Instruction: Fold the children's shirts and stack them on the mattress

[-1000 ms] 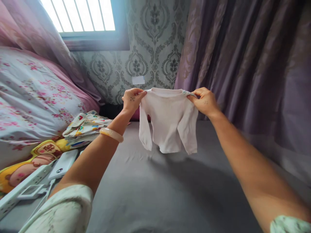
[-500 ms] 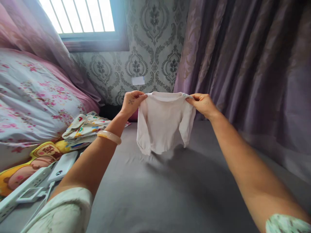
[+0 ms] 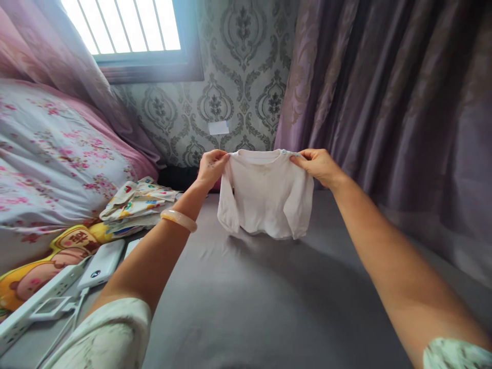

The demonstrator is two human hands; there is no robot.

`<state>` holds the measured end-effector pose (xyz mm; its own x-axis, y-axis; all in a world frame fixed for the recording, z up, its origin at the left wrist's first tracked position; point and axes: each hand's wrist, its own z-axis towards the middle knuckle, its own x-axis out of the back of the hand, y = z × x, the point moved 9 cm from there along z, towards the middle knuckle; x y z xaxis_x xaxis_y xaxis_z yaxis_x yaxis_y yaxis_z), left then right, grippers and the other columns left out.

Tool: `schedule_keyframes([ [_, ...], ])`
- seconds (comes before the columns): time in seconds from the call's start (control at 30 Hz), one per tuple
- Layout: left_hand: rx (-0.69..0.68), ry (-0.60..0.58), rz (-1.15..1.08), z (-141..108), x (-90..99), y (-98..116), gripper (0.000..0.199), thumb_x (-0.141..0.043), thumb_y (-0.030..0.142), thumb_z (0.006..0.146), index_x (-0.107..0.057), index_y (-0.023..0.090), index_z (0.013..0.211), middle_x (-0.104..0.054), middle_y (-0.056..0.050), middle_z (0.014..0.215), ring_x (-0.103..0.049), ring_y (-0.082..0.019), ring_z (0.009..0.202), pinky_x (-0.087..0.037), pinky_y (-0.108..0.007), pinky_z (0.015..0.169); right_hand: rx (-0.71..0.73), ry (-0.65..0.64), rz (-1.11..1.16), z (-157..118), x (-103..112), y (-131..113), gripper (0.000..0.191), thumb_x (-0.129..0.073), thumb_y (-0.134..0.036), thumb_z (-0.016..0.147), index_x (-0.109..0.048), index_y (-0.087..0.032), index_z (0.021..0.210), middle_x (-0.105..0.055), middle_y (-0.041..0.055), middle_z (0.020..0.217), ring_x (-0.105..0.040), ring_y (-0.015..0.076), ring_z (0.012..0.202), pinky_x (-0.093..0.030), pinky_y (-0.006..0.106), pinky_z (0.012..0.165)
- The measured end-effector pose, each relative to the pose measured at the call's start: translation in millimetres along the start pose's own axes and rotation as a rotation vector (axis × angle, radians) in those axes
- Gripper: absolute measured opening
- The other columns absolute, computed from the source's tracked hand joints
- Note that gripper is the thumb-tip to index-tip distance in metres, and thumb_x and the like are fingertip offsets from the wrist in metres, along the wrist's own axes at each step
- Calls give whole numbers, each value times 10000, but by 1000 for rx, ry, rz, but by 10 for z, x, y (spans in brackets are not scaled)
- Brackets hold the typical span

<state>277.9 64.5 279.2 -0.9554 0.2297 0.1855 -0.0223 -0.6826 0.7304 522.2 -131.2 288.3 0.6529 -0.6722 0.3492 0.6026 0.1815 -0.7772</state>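
Note:
A small white long-sleeved shirt [image 3: 265, 195] hangs upright between my hands, neckline at the top, over the grey bed sheet [image 3: 246, 307]. My left hand [image 3: 213, 165] pinches its left shoulder. The opposite shoulder, near small snaps by the collar, is pinched by my right hand [image 3: 317, 165]. Both sleeves hang down, and the hem is close to the sheet; whether it touches is hard to tell.
At the left lie folded patterned clothes [image 3: 138, 202], a yellow cartoon cushion [image 3: 34, 279], a white power bank [image 3: 102, 264], a power strip [image 3: 36, 302] with cables, and floral bedding [image 3: 57, 159]. A purple curtain [image 3: 384, 102] hangs at the right.
The shirt's hem has swung and the sleeve on the right hangs fuller and wider. My left hand has shifted slightly right and down; my right hand has barely moved.

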Motion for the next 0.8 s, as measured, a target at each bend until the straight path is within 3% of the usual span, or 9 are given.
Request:
schedule_keyframes([
  [0.13,3,121,89,-78,58,31,121,-603,274,796,-646,169,754,-580,9,658,-524,-130,657,-397,-229,605,-4,-9,30,-91,2,-154,485,-754,-667,635,-703,-206,778,-684,43,717,-612,194,664,-472,294,542],
  [0.27,-33,273,134,-256,158,126,147,-535,280,878,-598,173,800,-562,13,701,-531,-122,689,-402,-229,639,94,1,-1,-256,7,-456,470,-701,-667,706,-716,-211,821,-679,25,718,-622,182,664,-460,267,510],
  [0.4,-272,502,182,-659,447,545,213,-453,330,968,-588,171,925,-585,-11,850,-564,-128,841,-430,-259,765,148,-9,-20,-548,35,-781,453,-710,-641,720,-725,-208,854,-677,12,724,-608,153,632,-447,241,484],
  [0.5,-467,565,293,-998,680,969,252,-412,345,1003,-603,181,1009,-599,-20,922,-572,-136,919,-434,-292,828,141,-24,-50,-785,128,-974,429,-724,-603,735,-736,-207,900,-688,12,745,-602,134,614,-442,228,480],
  [0.6,-626,506,483,-1189,820,1320,252,-448,336,996,-642,190,1065,-629,-16,915,-589,-127,872,-443,-289,811,109,-44,-72,-923,253,-1051,407,-724,-595,744,-739,-226,914,-690,3,723,-591,121,577,-430,225,467],
  [0.67,-657,422,584,-1188,857,1402,270,-466,340,987,-655,199,1120,-646,-19,909,-602,-126,829,-450,-273,780,83,-85,-70,-930,283,-1003,409,-706,-608,756,-740,-236,923,-699,12,719,-599,133,575,-440,240,471],
  [0.73,-632,273,650,-1102,808,1328,286,-469,366,980,-657,227,1145,-661,-20,922,-620,-135,833,-455,-258,764,39,-146,-73,-883,236,-839,423,-684,-624,767,-741,-235,923,-710,26,728,-611,152,583,-455,257,474],
  [0.8,-576,70,692,-996,655,1085,294,-452,395,978,-657,253,1134,-675,-20,963,-637,-147,869,-460,-249,766,-23,-207,-104,-821,111,-553,449,-675,-641,760,-739,-219,899,-713,28,725,-616,163,579,-456,260,466],
])
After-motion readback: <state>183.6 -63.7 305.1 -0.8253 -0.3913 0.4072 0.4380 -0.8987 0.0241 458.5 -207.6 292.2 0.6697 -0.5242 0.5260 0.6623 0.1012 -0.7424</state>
